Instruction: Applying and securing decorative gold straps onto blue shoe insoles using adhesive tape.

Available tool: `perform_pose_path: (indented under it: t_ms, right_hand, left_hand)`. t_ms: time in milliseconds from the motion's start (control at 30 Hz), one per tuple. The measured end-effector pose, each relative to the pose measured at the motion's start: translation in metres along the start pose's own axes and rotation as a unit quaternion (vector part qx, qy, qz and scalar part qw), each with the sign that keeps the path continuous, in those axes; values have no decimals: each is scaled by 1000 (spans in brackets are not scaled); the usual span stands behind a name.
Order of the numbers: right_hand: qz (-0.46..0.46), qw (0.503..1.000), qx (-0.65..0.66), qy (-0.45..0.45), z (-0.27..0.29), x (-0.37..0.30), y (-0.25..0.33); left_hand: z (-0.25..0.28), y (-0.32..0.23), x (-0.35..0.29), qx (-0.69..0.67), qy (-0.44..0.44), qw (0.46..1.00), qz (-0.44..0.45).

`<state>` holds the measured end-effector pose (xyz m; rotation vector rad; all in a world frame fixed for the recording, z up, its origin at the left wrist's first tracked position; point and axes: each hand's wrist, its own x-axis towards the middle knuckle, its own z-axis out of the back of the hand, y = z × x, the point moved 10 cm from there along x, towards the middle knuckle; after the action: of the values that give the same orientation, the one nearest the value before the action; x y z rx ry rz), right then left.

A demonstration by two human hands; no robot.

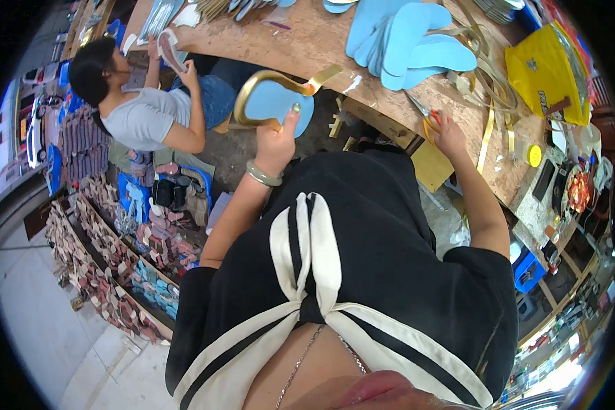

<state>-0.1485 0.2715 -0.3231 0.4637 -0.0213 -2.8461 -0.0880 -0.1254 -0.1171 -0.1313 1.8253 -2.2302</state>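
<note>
My left hand (278, 145) grips a light blue insole (270, 102), its thumb pressed on the blue face. A shiny gold strip (242, 102) runs around the edge of the insole, and its loose end sticks out to the right. At the table's front edge, my right hand (452, 137) is closed around the orange handles of a pair of scissors (418, 105). The scissors point away to the upper left, apart from the insole. Beyond them lies a pile of blue insoles (404, 48), with loose gold strips (488, 68) tangled to its right.
A yellow bag (543, 72) and a yellow round lid (534, 155) are at the right of the wooden table (307, 42). On the left a co-worker (147, 113) holds a pale sole-shaped piece (170, 51). Behind are long racks (102, 273) packed with shoe parts.
</note>
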Motion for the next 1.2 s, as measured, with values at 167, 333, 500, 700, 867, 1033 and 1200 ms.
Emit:
perform_pose_path:
  t_ms: [167,333,500,700,867,1033,1200]
  right_hand:
    - [-39,928,281,241,-11,-52,51]
    - [51,704,682,192,55,-66,168]
    - [197,663,672,264,124,-78,263]
    - [214,741,601,209,122,-77,306]
    - [191,816,512,190,131,-75,318]
    - [132,820,521,198,100,-59,303]
    - [91,877,459,109,28,-22,214]
  left_hand:
    - [12,-18,-13,31,5,995,-95]
    - [25,-46,-28,80,13,966,-247]
    - [44,-61,-46,214,-41,924,-316]
    - [55,-44,-64,220,-39,920,-321]
    - [56,-33,-72,259,-13,910,-322]
    - [74,69,-51,-2,37,999,37]
    - [68,98,-34,-234,37,962,138]
